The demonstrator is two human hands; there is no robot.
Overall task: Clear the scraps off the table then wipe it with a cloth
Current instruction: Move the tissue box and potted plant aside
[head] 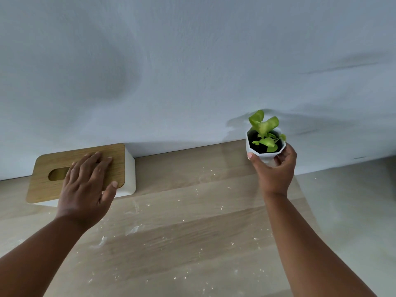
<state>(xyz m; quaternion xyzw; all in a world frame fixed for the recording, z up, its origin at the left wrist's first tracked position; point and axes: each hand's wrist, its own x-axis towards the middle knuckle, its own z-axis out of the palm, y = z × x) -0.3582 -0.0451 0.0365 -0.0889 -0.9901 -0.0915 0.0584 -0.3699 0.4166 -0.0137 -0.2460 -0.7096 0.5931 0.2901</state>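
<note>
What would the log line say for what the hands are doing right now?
left hand: flat on tissue box | right hand: holding plant pot | table: scraps remain | cloth: unseen

We record a plain pale wall [192, 61], bluish-grey, carrying soft shadows; a light wood-grain table [192, 232] set against it; pale floor [353, 200] to the right.
</note>
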